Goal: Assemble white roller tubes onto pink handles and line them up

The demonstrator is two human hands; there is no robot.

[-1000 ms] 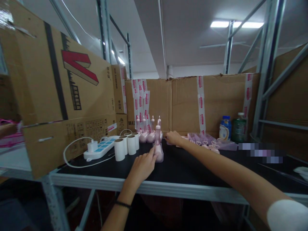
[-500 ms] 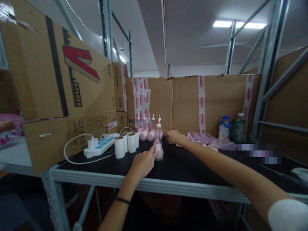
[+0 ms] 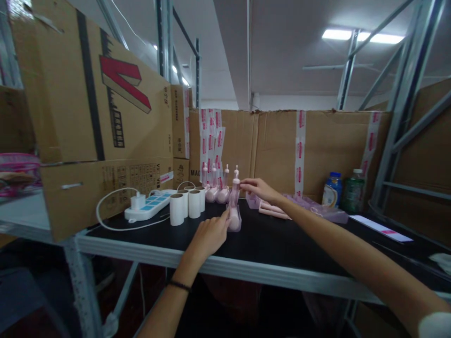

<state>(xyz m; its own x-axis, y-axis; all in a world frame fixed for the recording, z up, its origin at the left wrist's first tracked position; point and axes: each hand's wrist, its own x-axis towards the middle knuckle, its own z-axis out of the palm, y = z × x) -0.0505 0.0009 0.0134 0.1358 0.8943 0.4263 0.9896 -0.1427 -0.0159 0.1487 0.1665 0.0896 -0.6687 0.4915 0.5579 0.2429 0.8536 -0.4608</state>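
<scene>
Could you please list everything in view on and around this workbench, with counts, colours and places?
Pink bottle: one, upright, bench centre.
Pink bottles: about four, behind it.
Paper rolls: about four, white, left of centre.
Power strip: one, white and blue, left.
Cardboard boxes: several, brown, left and back.
Drink bottles: two, blue and green, right.
Pink trays: several, back right.
Left hand: touching the bottle's base.
Right hand: at the bottle's top.
</scene>
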